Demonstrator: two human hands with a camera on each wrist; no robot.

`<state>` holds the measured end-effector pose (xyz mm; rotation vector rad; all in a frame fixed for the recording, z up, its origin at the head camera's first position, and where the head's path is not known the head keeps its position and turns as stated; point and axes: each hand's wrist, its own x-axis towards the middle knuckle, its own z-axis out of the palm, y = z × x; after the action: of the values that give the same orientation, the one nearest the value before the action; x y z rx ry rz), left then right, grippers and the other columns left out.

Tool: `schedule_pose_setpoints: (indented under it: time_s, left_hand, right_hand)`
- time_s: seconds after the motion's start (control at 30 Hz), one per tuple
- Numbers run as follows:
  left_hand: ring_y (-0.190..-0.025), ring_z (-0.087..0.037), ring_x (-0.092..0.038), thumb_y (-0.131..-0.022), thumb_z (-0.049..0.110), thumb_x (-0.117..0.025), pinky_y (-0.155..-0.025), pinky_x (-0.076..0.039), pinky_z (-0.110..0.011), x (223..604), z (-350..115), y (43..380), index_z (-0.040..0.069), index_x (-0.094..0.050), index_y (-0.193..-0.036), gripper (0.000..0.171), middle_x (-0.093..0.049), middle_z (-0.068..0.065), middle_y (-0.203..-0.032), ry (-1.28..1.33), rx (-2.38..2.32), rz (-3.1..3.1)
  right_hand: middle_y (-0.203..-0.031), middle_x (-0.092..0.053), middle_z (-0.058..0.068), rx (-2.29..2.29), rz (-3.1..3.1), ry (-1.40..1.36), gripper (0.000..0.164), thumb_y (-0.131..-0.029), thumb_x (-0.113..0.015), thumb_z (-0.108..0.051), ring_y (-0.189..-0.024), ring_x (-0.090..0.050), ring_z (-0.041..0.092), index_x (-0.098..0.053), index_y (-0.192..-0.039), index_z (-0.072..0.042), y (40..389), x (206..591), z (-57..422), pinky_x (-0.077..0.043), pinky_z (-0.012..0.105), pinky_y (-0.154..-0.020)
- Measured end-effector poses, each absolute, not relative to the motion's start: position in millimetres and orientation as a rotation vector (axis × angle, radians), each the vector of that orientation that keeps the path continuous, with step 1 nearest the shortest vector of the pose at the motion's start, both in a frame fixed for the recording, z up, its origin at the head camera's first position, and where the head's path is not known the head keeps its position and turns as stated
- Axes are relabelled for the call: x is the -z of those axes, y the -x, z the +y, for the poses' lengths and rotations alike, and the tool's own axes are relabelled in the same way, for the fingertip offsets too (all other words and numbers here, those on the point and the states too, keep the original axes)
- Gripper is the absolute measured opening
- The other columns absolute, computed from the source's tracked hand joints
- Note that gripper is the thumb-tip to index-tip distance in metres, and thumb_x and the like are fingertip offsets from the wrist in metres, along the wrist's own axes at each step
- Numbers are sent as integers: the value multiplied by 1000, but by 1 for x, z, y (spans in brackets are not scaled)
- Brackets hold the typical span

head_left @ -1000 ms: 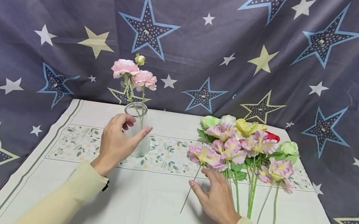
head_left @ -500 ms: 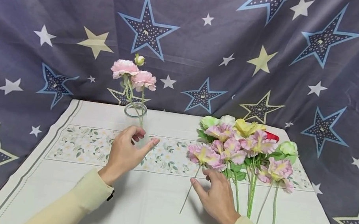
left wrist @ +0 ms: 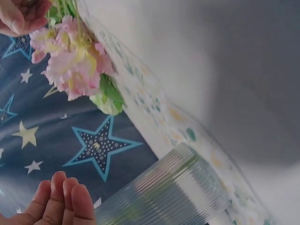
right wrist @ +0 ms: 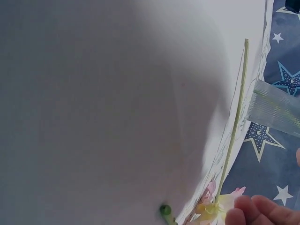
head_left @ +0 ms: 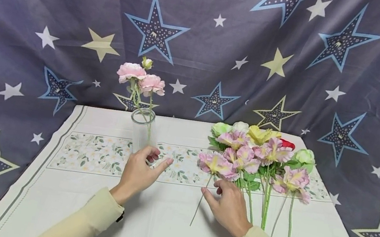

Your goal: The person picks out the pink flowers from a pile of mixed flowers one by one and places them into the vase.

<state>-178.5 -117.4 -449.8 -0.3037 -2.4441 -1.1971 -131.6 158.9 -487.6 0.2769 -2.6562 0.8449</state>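
Observation:
A clear ribbed glass vase (head_left: 143,133) stands upright on the tablecloth, with pink flowers (head_left: 141,77) and a small bud rising from it. My left hand (head_left: 142,173) is in front of the vase, thumb and fingers spread apart and holding nothing. In the left wrist view, its fingers (left wrist: 63,201) are beside the ribbed glass. My right hand (head_left: 229,208) hovers by the thin stem of a pink-and-yellow flower (head_left: 218,165), thumb near the stem. In the right wrist view, the right fingertips (right wrist: 248,211) are next to that bloom, and its stem (right wrist: 236,122) stretches away from them.
More artificial flowers lie at the right: pink-yellow blooms (head_left: 274,150), a yellow one (head_left: 263,135), a red one (head_left: 287,144) and a green one (head_left: 305,156). A white cloth (head_left: 169,233) with a floral band covers the table. A starry curtain (head_left: 205,32) hangs behind.
My left hand has moved away from the vase, toward me and slightly right. My right hand stays almost in place by the stem.

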Motion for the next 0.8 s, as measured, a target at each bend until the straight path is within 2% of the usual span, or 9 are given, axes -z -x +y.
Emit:
schedule_pose_setpoints:
  time_s: [0.23, 0.8]
  left_hand:
    - [-83, -24, -64, -87, 47, -81, -75, -51, -36, 458, -116, 175, 11, -69, -99, 40, -67, -4, -89, 264, 1232, -2496]
    - [-84, -22, -60, -88, 57, -75, -76, -47, -35, 468, -117, 171, 12, -69, -103, 48, -69, -9, -92, 218, 1239, -2612]
  right_hand:
    - [-79, -66, 4, -837, -2692, -248, 36, -89, -80, -42, -64, -53, 10, -72, -92, -6, 133, 487, 158, -47, 32, -60]
    - [-65, -62, -6, -784, -2728, -248, 34, -87, -80, -41, -54, -50, 6, -72, -82, -9, 140, 487, 153, -46, 30, -54]
